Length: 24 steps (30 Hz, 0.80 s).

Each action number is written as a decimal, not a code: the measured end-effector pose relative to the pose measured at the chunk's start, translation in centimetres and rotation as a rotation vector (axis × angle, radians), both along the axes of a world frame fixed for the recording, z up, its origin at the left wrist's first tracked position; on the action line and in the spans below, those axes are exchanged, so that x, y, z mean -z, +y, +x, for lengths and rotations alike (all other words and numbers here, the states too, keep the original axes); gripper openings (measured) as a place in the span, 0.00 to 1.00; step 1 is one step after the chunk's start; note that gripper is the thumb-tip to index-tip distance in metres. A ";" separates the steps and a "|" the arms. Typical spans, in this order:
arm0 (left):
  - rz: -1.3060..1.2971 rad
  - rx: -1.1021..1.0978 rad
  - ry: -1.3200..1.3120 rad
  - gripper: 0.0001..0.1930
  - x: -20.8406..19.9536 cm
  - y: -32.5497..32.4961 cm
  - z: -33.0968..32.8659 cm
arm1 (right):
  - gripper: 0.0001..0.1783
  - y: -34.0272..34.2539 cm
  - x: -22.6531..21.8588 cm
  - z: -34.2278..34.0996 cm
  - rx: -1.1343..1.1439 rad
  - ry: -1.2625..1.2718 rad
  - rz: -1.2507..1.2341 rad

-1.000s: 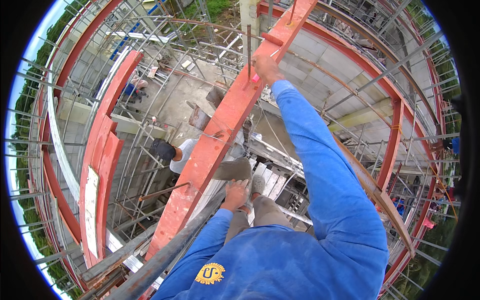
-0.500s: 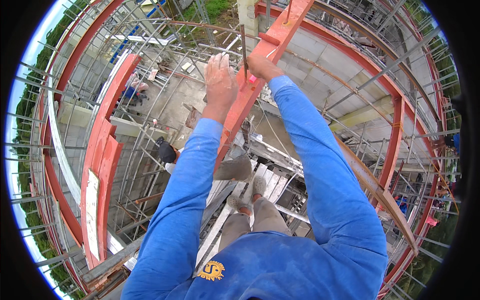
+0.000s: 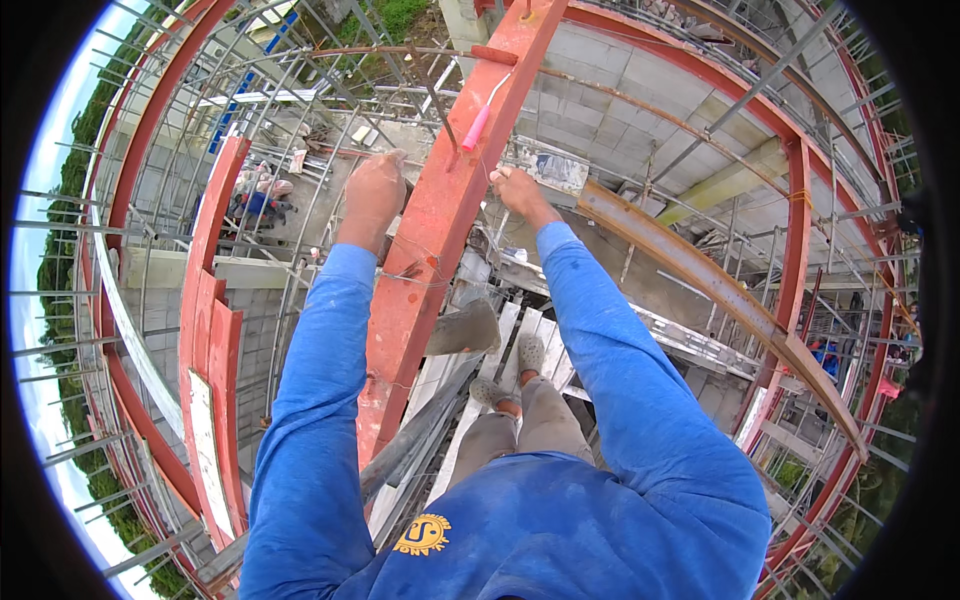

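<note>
Where a grey block wall (image 3: 620, 105) fills the ground beyond, a long red steel beam (image 3: 440, 205) runs slantwise in front of the person, from the top of the view down to left of centre. A brown steel beam (image 3: 700, 260) slants across the right side, well apart from it. Pale planks (image 3: 545, 345) lie below, around the person's feet. A rusty rod (image 3: 434, 105) stands tilted at the red beam's left edge. Near it, a paint roller (image 3: 477, 130) lies on the beam's upper face, pink handle toward the person and red sleeve farther away. The left hand (image 3: 372, 195) is just left of the beam, its grip curled; whether it holds anything I cannot tell. The right hand (image 3: 520, 192) is just right of the beam, near the roller's handle, fingertips drawn together; what they pinch, if anything, is too small to tell. Thin wire (image 3: 412, 272) crosses the beam nearer the person.
</note>
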State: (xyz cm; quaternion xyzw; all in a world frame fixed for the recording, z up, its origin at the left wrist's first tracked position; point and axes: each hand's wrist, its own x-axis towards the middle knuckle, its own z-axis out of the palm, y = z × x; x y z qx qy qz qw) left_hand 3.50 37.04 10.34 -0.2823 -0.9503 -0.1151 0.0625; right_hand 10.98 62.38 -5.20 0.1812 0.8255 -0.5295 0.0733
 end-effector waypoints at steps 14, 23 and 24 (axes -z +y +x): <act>-0.354 0.387 0.270 0.10 -1.5 18.6 -0.4 | 0.13 -7.9 0.6 6.7 0.345 0.164 -0.756; -0.883 0.039 0.385 0.13 5.4 16.5 -18.9 | 0.15 -6.0 1.1 8.0 0.263 0.159 -0.704; -0.851 0.017 0.363 0.14 6.8 15.4 -19.9 | 0.15 -5.8 1.0 8.2 0.259 0.183 -0.686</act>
